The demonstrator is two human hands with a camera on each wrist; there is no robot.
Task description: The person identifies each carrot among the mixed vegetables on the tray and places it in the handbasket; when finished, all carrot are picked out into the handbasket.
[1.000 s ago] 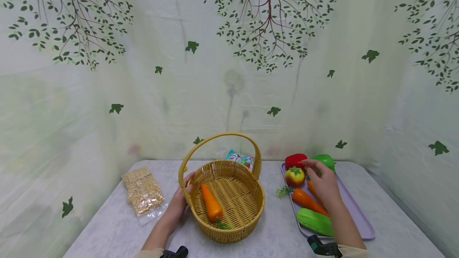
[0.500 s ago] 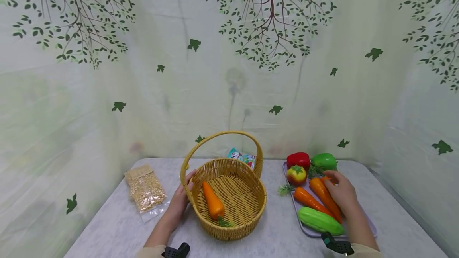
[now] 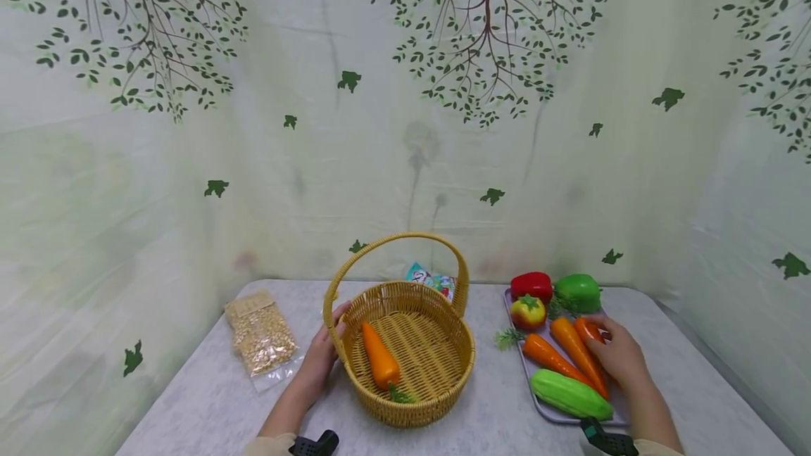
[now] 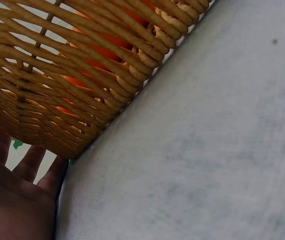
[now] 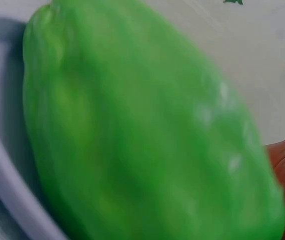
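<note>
A wicker basket [image 3: 431, 407] with a tall handle stands mid-table, and a carrot [image 3: 380, 357] lies inside it. My left hand [image 3: 319, 357] rests on the basket's left side; in the left wrist view its spread fingers lie along the woven wall. On the lilac tray [image 3: 550, 414] at right, my right hand [image 3: 621, 354] holds the thick end of the rightmost carrot [image 3: 588, 329], whose lower part it hides. Beside that lie another carrot [image 3: 578, 354] and a lower carrot [image 3: 551, 356]. A green gourd-like vegetable [image 3: 570, 393] lies at the tray's front and fills the right wrist view.
At the tray's back are a red pepper [image 3: 531, 286], a green pepper [image 3: 578, 292] and a red-yellow tomato-like fruit [image 3: 528, 312]. A bag of pale grains [image 3: 262, 336] lies left of the basket. Behind the basket is a colourful packet [image 3: 434, 280]. A printed curtain surrounds the table.
My right hand has moved from near the red pepper to the tray's right side, lowering onto the rightmost carrot. The left hand stays at the basket.
</note>
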